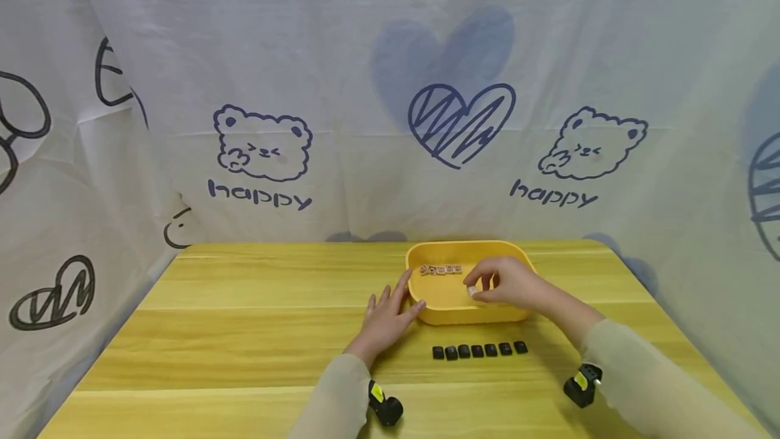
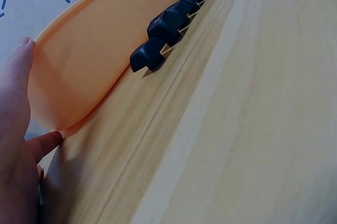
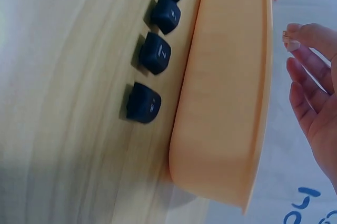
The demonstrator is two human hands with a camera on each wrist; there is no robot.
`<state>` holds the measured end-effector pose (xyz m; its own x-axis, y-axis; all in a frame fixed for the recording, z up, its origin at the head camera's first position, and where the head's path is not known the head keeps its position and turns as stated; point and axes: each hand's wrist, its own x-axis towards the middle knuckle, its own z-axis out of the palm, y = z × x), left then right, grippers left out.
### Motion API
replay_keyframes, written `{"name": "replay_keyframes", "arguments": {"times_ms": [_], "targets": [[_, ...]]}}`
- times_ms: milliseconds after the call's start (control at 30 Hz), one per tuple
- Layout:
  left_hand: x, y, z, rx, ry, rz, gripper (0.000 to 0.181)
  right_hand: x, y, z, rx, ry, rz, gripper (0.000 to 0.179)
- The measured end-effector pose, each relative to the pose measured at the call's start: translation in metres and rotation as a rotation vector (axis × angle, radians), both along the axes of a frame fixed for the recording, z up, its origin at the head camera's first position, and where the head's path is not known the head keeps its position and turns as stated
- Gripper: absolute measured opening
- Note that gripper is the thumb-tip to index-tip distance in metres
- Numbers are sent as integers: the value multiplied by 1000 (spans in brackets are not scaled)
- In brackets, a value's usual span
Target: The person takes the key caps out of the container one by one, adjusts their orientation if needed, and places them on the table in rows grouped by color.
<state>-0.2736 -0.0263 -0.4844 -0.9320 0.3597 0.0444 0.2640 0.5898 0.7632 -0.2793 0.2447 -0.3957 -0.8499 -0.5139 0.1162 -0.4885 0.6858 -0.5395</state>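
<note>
My right hand (image 1: 502,280) is over the yellow tray (image 1: 475,317) and pinches a small whitish block (image 1: 472,291) between thumb and fingertips. In the right wrist view that block (image 3: 288,40) looks pale, its markings too small to read. My left hand (image 1: 384,320) touches the tray's left end, fingers spread and fairly straight. In the left wrist view its thumb and a finger rest against the tray wall (image 2: 100,50). Inside the tray, near the back left, lies a row of several small whitish blocks with reddish marks (image 1: 441,269).
A row of several black keycaps (image 1: 477,351) lies on the wooden table (image 1: 256,344) in front of the tray. Pale characters show on some keycaps (image 3: 156,54). A white cloth (image 1: 353,175) with drawn bears and hearts hangs behind the table.
</note>
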Motion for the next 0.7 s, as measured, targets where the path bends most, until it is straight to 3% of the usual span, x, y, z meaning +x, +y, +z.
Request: {"name": "replay_keyframes", "arguments": {"times_ms": [333,700], "targets": [[0,1,0,-10,5,0,73,26,-15,3,-56,69,131,13],[-1,1,-1,-26,17,2,74,47,-30,-18,-126,34,279,15]]}}
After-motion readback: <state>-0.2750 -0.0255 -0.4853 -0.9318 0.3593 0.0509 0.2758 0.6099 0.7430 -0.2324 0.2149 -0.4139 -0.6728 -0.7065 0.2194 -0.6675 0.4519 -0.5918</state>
